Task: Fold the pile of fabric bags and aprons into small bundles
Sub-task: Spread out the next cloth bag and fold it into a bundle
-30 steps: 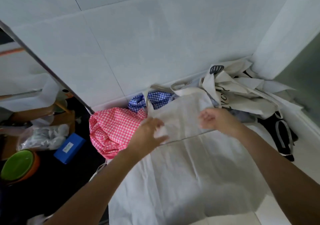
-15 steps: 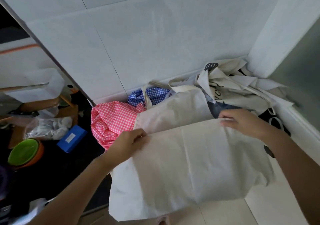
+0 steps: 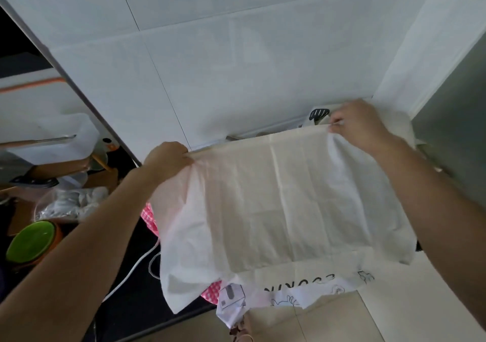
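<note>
We have one wide-angle view, from a camera worn on the person's head and facing forward and down. It sits close to the work. Both forearms enter from the lower corners and reach up to the cream fabric bag (image 3: 284, 204), which fills the middle of the frame. The left hand (image 3: 168, 161) and right hand (image 3: 360, 125) grip its top corners. Behind the bag rises the white tiled wall (image 3: 210, 65). Left of the bag we look steeply down onto a green bowl (image 3: 30, 239), and below the bag onto a beige tiled surface (image 3: 328, 320).
</note>
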Demonstrator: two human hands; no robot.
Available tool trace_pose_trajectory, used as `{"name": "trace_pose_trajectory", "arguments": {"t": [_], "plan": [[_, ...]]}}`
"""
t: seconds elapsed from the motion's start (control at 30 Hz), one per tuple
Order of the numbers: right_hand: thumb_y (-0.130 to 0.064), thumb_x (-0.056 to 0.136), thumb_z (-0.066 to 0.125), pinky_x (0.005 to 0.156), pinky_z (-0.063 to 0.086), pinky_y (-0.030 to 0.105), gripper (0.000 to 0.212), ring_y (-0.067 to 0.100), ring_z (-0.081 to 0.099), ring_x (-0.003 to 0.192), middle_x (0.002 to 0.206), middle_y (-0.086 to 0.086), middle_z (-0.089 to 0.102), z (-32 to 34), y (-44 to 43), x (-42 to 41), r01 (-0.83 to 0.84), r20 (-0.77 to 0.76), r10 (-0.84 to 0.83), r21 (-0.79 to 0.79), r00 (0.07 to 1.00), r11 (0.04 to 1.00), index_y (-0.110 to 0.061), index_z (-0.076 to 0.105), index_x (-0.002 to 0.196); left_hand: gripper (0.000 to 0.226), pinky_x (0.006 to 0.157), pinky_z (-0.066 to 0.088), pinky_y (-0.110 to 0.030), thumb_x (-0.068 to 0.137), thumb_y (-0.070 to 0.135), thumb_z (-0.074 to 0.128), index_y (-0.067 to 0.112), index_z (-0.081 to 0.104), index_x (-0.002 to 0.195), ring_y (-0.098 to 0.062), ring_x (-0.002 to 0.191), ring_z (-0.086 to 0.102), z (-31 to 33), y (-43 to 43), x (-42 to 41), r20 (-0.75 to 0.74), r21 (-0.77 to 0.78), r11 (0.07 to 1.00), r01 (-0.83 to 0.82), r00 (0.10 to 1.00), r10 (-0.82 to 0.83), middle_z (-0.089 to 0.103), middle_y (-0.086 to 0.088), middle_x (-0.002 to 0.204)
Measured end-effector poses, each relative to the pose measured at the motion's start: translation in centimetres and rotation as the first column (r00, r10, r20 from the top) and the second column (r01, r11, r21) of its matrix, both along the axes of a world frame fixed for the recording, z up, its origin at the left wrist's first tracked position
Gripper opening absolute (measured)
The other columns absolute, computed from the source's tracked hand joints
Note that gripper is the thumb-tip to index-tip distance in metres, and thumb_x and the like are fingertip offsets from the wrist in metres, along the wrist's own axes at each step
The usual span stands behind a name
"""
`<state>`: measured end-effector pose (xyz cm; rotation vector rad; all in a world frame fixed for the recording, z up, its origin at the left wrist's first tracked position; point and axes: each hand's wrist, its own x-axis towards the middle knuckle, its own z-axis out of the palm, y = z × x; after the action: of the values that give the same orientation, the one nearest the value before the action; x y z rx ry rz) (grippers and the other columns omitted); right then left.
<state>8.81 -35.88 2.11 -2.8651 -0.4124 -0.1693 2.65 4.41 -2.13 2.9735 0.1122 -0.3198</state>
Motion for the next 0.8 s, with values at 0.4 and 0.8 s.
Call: {"name": "trace_pose_trajectory", "arguments": {"t": [0.4, 0.8], "plan": [[-0.006, 0.093, 0.049, 0.079, 0.043, 0.035, 0.043, 0.032, 0.062, 0.094, 0.102, 0.016, 0.067, -10.7, 2.9, -3.6, 0.274, -0.151, -0.234, 0.360, 0.961, 0.892, -0.012, 0.049, 0.136, 0.060, 0.107, 0.027, -0.042, 0.088, 0.048, 0.044, 0.018, 0.040, 0.140, -0.032, 0.131, 0.039, -6.7, -13.8, -8.5, 0.250, -0.206, 0.921, 0.330, 0.928, -0.277, 0.038, -0.011, 0.143], [-0.022, 0.084, 0.070, 0.089, 0.044, 0.043, 0.057, 0.034, 0.051, 0.108, 0.123, 0.019, 0.048, -17.5, -7.6, -22.4, 0.833, -0.524, -0.739, 0.545, 0.423, 0.091, -0.003, 0.045, 0.132, 0.096, 0.108, -0.006, -0.069, 0.083, 0.076, 0.035, 0.027, -0.010, 0.152, -0.029, 0.143, -0.024, -11.5, -16.3, -9.1, -0.110, -0.086, 0.984, 0.158, 0.980, -0.167, -0.023, 0.001, 0.158]]}}
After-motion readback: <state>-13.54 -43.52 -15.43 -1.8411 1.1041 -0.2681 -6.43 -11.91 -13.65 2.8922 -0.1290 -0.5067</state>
